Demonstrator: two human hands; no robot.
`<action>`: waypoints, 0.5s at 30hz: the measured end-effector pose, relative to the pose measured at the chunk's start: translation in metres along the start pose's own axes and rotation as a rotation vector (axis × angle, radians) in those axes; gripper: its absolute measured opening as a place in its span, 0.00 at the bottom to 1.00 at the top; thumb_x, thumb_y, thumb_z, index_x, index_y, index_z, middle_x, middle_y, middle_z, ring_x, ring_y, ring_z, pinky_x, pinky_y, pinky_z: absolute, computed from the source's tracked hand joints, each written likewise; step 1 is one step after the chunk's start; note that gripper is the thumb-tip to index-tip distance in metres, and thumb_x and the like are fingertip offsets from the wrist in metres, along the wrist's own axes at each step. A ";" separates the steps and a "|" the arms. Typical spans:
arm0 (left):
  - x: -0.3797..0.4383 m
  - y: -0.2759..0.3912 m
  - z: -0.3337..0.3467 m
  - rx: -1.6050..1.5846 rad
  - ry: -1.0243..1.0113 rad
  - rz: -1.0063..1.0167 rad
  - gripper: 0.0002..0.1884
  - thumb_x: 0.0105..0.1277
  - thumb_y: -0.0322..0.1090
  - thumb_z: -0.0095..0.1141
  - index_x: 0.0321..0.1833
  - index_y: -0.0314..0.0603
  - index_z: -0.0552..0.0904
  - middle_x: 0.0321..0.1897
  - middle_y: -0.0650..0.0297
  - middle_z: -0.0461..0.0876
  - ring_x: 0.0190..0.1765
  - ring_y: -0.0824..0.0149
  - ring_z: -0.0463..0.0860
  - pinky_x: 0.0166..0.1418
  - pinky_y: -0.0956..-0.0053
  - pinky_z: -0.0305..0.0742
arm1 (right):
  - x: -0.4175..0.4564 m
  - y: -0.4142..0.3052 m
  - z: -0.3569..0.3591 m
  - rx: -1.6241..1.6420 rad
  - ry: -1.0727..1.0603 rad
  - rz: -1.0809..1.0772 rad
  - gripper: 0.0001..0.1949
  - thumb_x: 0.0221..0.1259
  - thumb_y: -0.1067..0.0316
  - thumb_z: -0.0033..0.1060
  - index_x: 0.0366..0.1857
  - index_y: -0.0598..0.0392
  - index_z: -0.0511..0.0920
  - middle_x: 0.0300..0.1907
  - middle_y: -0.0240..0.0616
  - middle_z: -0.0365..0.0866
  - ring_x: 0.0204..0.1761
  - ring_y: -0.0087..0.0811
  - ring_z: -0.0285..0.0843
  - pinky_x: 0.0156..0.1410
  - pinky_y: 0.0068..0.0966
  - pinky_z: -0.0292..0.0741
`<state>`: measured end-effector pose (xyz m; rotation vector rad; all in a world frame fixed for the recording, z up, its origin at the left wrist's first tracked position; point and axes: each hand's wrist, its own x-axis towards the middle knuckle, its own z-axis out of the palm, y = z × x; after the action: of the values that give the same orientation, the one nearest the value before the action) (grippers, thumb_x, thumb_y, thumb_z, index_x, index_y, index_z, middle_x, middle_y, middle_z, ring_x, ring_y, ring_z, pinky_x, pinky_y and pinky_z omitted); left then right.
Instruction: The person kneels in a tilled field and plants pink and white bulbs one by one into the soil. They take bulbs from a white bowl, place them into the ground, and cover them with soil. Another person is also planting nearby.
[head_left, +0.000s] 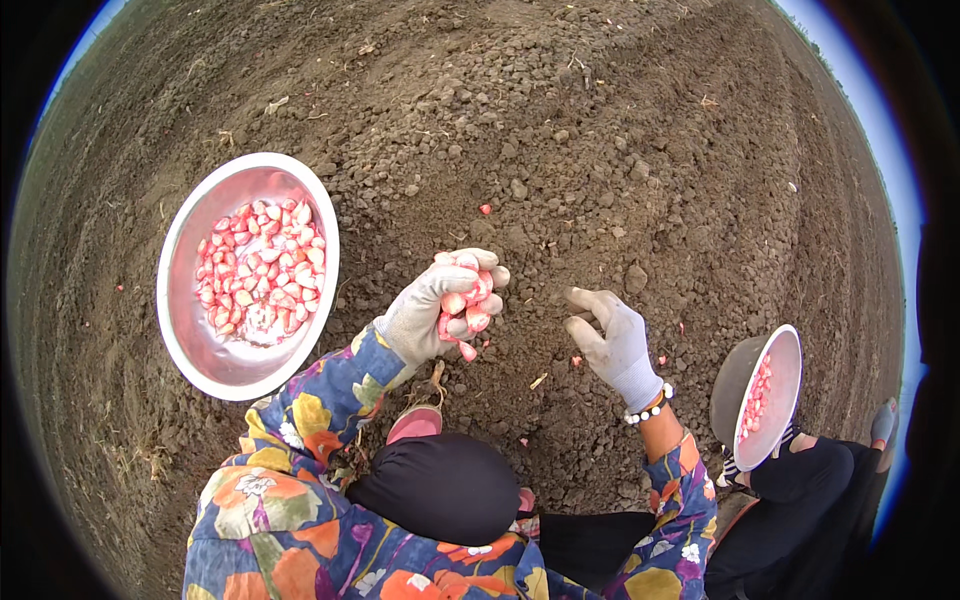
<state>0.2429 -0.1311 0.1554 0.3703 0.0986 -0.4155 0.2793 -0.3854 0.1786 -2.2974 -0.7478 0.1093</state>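
Note:
My left hand (442, 304), in a pale work glove, is turned up with its fingers curled around several pink-coated garlic cloves (478, 319). One clove hangs low at the edge of the palm. To the right, my gloved right hand (611, 337) hovers over the soil (540, 420), thumb and index fingertip slightly apart; I see nothing between them. A metal basin (180, 300) with a pale rim lies left of my left hand and holds many more pink cloves (259, 274). Single cloves lie on the ground, one of them (485, 209) ahead of my left hand.
At the right, another person's dark-clothed leg (802, 472) shows beside a tilted metal bowl (731, 390) of pink cloves. My dark-trousered knee (442, 487) and pink shoe (416, 424) are below my hands. Cloddy tilled soil with bits of dry straw spreads around.

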 end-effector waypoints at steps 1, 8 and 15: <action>0.010 -0.018 -0.013 -0.125 -0.072 -0.026 0.13 0.59 0.28 0.58 0.48 0.35 0.78 0.46 0.49 0.79 0.29 0.64 0.78 0.13 0.84 0.66 | 0.003 -0.008 0.001 0.055 -0.038 0.043 0.16 0.57 0.64 0.61 0.48 0.57 0.78 0.36 0.43 0.82 0.41 0.41 0.81 0.47 0.31 0.78; 0.053 -0.090 -0.068 -0.401 -0.047 -0.018 0.13 0.64 0.28 0.56 0.51 0.39 0.78 0.48 0.52 0.78 0.37 0.63 0.79 0.18 0.82 0.74 | -0.032 0.013 0.049 0.421 -0.380 0.494 0.22 0.62 0.56 0.60 0.55 0.60 0.75 0.34 0.39 0.83 0.38 0.26 0.82 0.44 0.23 0.78; 0.042 -0.102 -0.081 -0.297 0.080 0.014 0.15 0.60 0.29 0.60 0.50 0.40 0.78 0.48 0.53 0.79 0.36 0.63 0.80 0.19 0.80 0.76 | -0.055 0.039 0.116 0.105 -0.385 0.171 0.14 0.60 0.53 0.58 0.37 0.52 0.82 0.31 0.40 0.80 0.38 0.40 0.80 0.42 0.35 0.76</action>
<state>0.2373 -0.2036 0.0398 0.0945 0.2324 -0.3656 0.2204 -0.3680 0.0597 -2.2612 -0.7111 0.6690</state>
